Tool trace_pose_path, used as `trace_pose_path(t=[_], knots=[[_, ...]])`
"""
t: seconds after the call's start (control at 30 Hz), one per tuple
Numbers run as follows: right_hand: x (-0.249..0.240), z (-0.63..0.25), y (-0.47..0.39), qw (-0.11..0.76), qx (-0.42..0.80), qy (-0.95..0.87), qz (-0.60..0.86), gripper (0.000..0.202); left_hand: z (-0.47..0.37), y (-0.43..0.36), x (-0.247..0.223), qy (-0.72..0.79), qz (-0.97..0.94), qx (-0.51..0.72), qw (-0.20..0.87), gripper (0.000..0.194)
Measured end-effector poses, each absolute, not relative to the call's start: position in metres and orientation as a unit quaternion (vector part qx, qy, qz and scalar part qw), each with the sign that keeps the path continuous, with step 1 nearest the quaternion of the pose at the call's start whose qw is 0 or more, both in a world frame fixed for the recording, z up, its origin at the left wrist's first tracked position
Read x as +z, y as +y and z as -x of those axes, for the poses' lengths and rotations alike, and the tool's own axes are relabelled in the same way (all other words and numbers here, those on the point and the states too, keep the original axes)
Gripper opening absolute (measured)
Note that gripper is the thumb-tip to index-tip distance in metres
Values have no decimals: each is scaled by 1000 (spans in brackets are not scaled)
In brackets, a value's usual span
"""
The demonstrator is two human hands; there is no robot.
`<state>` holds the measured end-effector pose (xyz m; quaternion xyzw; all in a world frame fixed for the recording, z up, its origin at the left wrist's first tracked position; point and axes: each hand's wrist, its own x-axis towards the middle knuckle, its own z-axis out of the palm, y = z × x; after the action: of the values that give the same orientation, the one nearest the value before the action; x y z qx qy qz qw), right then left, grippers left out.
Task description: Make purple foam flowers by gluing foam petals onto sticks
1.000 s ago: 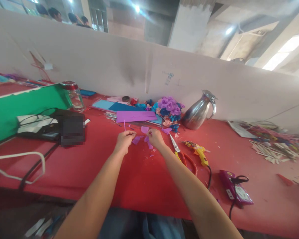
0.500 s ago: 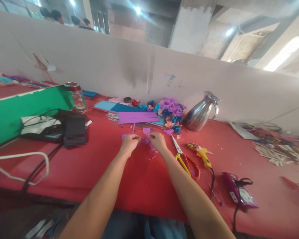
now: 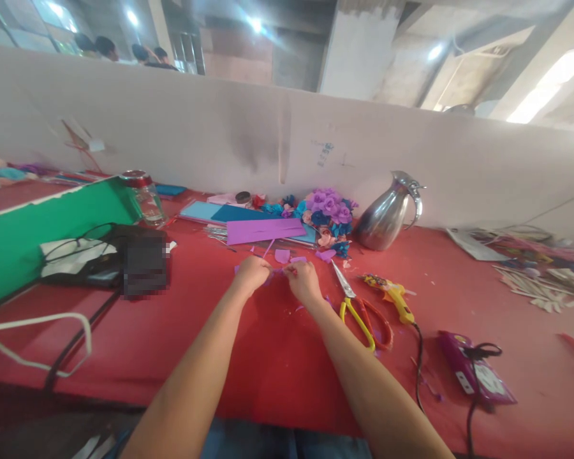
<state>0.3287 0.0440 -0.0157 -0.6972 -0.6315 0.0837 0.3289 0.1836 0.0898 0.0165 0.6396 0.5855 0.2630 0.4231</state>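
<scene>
My left hand [image 3: 253, 275] is closed in a pinch, and a thin purple paper strip [image 3: 268, 248] sticks up from its fingers. Close beside it, my right hand [image 3: 303, 280] is also pinched; bits of purple show between the two hands, but what the right fingers hold is too small to make out. Purple paper petals [image 3: 282, 256] lie just beyond the hands. Behind them rests a purple paper sheet [image 3: 263, 232] on blue sheets [image 3: 242, 213]. Scissors [image 3: 343, 280] with yellow and red handles lie partly open to the right of my right hand.
A yellow glue gun [image 3: 402, 305] and a magenta box with a black cord [image 3: 476, 370] lie right. Paper flowers [image 3: 328, 207] and a metal jug [image 3: 385, 215] stand behind. Left are a glass jar [image 3: 149, 203], a black bag [image 3: 115, 245] and a green panel [image 3: 76, 213].
The view has tilted and shifted slightly. The purple strip at my left hand now leans more to the right, and fewer purple pieces show below my right hand.
</scene>
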Motion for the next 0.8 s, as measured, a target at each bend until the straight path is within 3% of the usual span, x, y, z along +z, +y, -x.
trace_pose_path(t=[0.33,0.67,0.8], knots=[[-18,-323,39,366,88,-620,688,18,-194,79,11,560,-575,273,530,13],[-14,-326,36,392,90,-630,664,15,-194,79,12,566,-569,272,532,23],[-11,-326,33,378,91,-666,637,27,-192,79,14,568,-560,283,532,34]])
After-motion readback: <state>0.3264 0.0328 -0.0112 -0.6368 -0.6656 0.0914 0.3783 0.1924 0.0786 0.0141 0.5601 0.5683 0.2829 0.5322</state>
